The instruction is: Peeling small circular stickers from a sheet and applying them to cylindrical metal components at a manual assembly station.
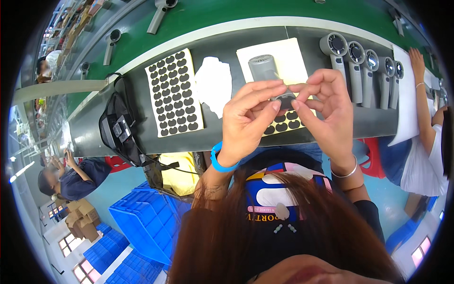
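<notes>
Both hands meet above the near edge of the dark workbench. My left hand (250, 111) pinches a small black sticker (285, 100) between thumb and fingers. On the sticker's other edge, the thumb and forefinger of my right hand (328, 111) also close. Under my hands lies a sheet of black stickers (283, 125), partly hidden by them. Just beyond, a grey handheld fan part (263, 67) with a round slotted end rests on a stack of pale yellow paper (293, 54); my fingers hide its near end.
Left of my hands lie a crumpled white sheet (213, 85), a larger black-sticker sheet (174, 92) and a black mesh bag (116, 123). Several grey handheld fans (355, 71) line up at right. A green conveyor (213, 19) runs behind. A co-worker's arm (422, 94) reaches in at far right.
</notes>
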A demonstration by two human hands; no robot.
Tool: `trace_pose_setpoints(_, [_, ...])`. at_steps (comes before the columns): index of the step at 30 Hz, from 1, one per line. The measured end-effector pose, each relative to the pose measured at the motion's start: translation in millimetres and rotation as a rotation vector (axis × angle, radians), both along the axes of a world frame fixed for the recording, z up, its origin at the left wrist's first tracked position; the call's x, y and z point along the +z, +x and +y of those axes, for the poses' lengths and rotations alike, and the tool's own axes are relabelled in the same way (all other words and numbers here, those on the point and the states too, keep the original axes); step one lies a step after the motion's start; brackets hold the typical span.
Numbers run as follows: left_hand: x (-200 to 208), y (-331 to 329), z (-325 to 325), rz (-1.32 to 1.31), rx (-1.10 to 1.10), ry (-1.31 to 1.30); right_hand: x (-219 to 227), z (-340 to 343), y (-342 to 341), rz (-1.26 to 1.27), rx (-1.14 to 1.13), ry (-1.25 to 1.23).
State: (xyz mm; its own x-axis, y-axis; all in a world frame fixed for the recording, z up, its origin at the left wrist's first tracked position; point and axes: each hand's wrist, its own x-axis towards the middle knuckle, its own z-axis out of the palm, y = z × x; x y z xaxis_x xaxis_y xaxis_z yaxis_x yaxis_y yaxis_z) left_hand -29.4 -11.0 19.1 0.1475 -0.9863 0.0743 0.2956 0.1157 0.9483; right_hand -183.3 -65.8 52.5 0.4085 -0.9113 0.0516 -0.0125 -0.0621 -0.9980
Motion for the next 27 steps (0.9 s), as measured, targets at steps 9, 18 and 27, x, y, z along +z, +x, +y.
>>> trace_pose_setpoints(9, [0,-6,0,-0.03,0.059,0.006,0,4,0,0.209,-0.068,-0.234])
trace_pose_setpoints(18, [-1,-8,-1,-0.044,0.07,-0.003,1,5,1,0.283,-0.1,-0.309])
trace_pose_setpoints(27, [-2,3,-2,0.006,0.048,-0.024,10,-1,6,0.475,-0.08,-0.405])
